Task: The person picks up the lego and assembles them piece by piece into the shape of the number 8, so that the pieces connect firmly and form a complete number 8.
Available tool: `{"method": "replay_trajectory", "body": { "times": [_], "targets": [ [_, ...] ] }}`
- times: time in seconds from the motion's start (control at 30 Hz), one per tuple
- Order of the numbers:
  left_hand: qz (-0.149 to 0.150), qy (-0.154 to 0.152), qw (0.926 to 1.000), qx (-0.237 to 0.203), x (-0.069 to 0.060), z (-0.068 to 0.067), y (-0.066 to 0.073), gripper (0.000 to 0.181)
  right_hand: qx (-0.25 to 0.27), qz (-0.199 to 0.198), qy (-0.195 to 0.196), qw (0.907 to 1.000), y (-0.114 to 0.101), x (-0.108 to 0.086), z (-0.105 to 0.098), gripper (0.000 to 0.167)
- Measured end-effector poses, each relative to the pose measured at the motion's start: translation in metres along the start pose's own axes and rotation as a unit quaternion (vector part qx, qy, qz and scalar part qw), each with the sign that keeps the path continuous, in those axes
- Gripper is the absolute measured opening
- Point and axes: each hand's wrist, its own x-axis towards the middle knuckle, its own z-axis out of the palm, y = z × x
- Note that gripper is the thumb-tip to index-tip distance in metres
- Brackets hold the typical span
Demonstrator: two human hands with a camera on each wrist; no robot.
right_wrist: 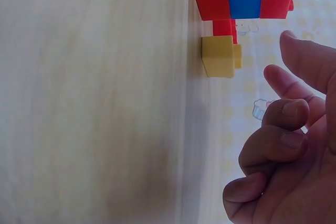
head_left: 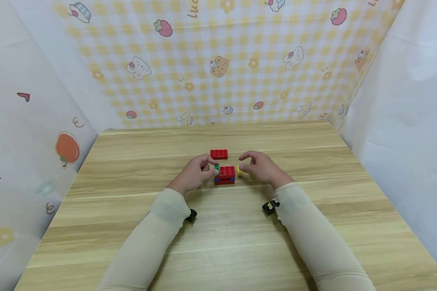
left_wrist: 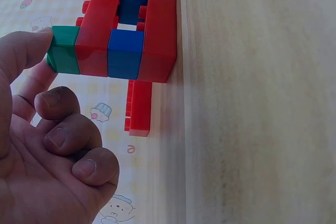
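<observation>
My left hand pinches a green brick between thumb and forefinger, at the left end of the stack's top. The stack has an upper red brick and a lower red brick, with a blue brick at each end between them and a gap in the middle. A small yellow brick stands on the table just right of the stack. Above and beside it, my right hand holds nothing, with thumb and forefinger apart and its other fingers bent.
Another red brick lies on the wooden table behind the stack. A yellow checked cloth hangs along the table's back edge, with pale cloths at both sides. A black wrist device hangs below the right sleeve.
</observation>
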Motion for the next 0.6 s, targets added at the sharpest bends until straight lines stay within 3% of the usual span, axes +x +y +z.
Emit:
{"method": "replay_trajectory", "body": {
  "times": [0.6],
  "targets": [
    [-0.004, 0.001, 1.0, 0.0, -0.0002, -0.0002, 0.0001, 0.02, -0.005, 0.017, -0.022, 0.9996, 0.0053, 0.0084, 0.0005, 0.031]
  ]
}}
